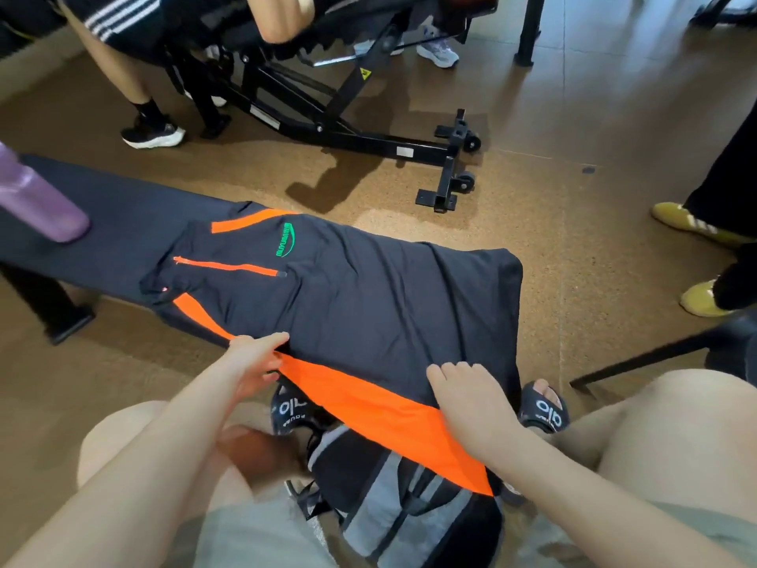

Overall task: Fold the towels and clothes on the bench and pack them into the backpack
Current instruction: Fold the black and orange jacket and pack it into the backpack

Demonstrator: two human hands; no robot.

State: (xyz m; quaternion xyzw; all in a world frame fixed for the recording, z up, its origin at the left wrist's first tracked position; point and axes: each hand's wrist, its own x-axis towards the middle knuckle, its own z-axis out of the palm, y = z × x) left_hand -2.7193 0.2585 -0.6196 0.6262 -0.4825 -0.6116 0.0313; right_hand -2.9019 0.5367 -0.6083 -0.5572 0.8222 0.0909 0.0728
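A black garment (360, 289) with orange stripes, an orange zip and a green logo lies spread over the right end of the black bench (106, 223). Its near orange edge hangs off the bench toward me. My left hand (254, 360) pinches that near edge, thumb and fingers curled on the fabric. My right hand (467, 397) rests on the garment's orange stripe farther right, fingers curled over the cloth. A black and grey backpack (401, 510) stands on the floor between my knees, partly covered by the hanging cloth.
A purple bottle (32, 198) stands on the bench's left end. A black exercise machine frame (368, 129) sits on the cork floor beyond the bench. Other people's legs and shoes stand at the far left (151, 133) and right edge (696, 223). A dark bar (655, 354) crosses at right.
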